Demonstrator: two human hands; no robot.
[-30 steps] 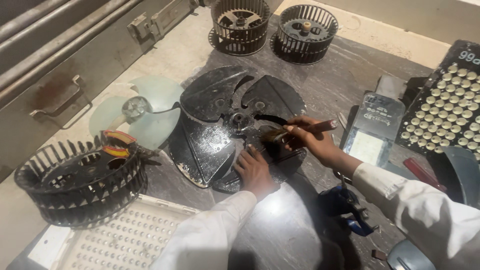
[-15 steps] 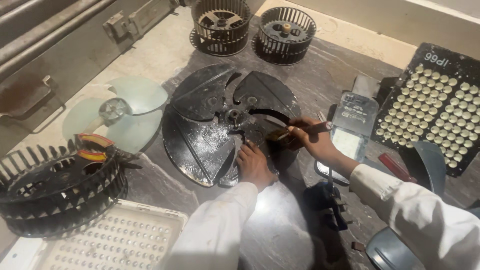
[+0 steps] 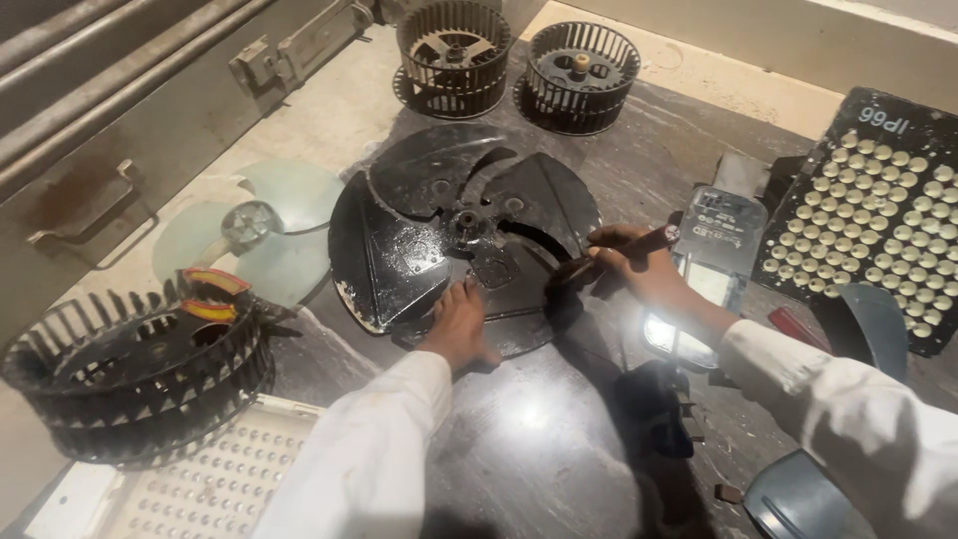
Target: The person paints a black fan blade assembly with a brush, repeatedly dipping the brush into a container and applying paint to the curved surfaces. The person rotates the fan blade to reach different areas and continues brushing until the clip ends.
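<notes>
Flat on the dark counter [image 3: 559, 439], centred as before: black fan blade [image 3: 439, 230], now framed closer than a second ago. Pressed on its near edge, same as earlier, fingers spread flat, pinching nothing: left hand [image 3: 459, 324]. Just right of the blade, grip pressed together round a brown-handled tool [image 3: 624, 250], unshifted: right hand [image 3: 639, 265].

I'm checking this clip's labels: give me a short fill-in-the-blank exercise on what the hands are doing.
1. The left hand presses down on the black ____ fan blade.
2. The right hand grips a ____ by its handle.
3. Two squirrel-cage blower wheels stand at the ____ edge of the view.

Missing words: metal; tool; far
</notes>
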